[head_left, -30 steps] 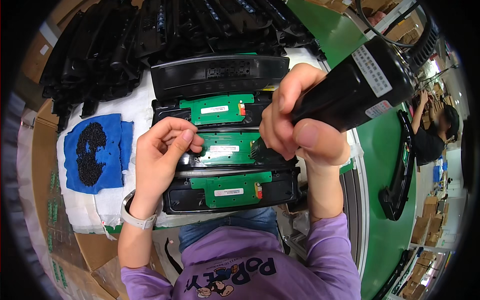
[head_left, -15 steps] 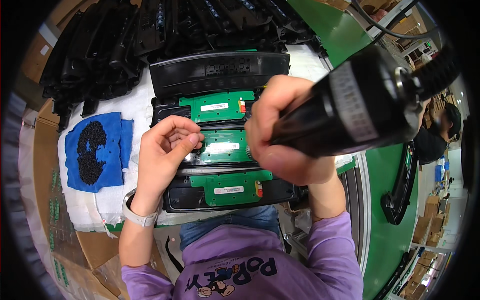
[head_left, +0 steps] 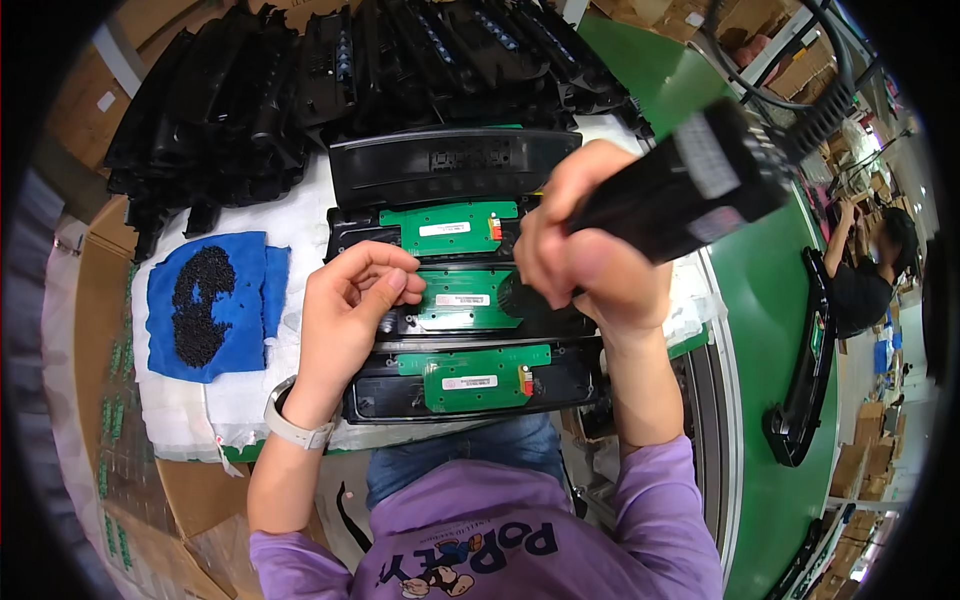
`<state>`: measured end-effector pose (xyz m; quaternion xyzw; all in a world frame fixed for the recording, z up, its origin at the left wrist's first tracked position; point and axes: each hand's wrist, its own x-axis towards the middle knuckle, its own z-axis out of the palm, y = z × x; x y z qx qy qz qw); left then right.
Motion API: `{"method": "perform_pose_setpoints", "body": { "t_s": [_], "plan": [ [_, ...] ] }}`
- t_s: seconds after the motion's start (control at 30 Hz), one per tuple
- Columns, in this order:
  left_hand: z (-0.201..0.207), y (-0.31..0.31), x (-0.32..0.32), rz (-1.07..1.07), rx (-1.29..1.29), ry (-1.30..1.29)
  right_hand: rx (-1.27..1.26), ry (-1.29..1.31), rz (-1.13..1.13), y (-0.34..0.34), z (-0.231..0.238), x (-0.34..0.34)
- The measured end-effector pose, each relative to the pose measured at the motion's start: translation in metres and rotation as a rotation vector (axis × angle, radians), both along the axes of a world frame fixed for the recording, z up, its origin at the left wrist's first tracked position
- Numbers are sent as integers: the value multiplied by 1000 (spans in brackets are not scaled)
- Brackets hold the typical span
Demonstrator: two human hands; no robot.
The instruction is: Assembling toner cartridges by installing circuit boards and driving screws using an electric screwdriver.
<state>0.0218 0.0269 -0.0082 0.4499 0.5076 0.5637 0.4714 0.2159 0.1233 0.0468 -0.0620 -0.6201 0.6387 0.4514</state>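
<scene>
Head view: the right hand (head_left: 585, 250) is wrapped tight around a thick black power screwdriver (head_left: 680, 185), its barrel slanting up to the right and blurred, so where its tip sits cannot be told for sure. The left hand (head_left: 350, 310) is loosely curled, thumb and forefinger pinched together at the left end of the middle green circuit board (head_left: 470, 298); it may hold a small screw, though that is too small to see. This board lies in a long black plastic housing (head_left: 560, 322) on the white padded desk (head_left: 250, 385), directly under both hands. Just above it lies a second green board (head_left: 450, 227) in its own housing, and just below a third green board (head_left: 478, 372) in another. A black curved plastic cover (head_left: 440, 165) lies beyond the top board. Behind it, a heap of black plastic parts (head_left: 300, 80) fills the far edge. To the left, a blue cloth (head_left: 215, 300) carries a pile of small black screws (head_left: 200, 305). At right runs a green conveyor belt (head_left: 760, 300) with a black housing (head_left: 800, 380) on it. Another person (head_left: 865, 270) sits beyond it.
</scene>
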Motion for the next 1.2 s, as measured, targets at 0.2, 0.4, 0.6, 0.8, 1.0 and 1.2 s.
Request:
{"method": "perform_pose_setpoints", "body": {
  "t_s": [0.2, 0.4, 0.6, 0.8, 1.0, 1.2],
  "plan": [
    [13, -7, 5, -77, 42, 24, -155, 534, 134, 8, 9, -7],
    [17, -9, 3, -151, -8, 40, -212, 556, 81, 9, 3, -8],
    [14, -8, 6, -131, -45, 20, -208, 513, 95, 9, 1, -12],
    [13, -11, 2, -139, -121, -144, -282, 539, 74, 6, 5, -15],
    [37, -18, -25, 81, 164, 696, -120, 152, 17, 18, 10, -5],
    [25, -56, -124, 710, -181, 1824, 35, -81, -85, 13, 15, -16]
  ]
}}
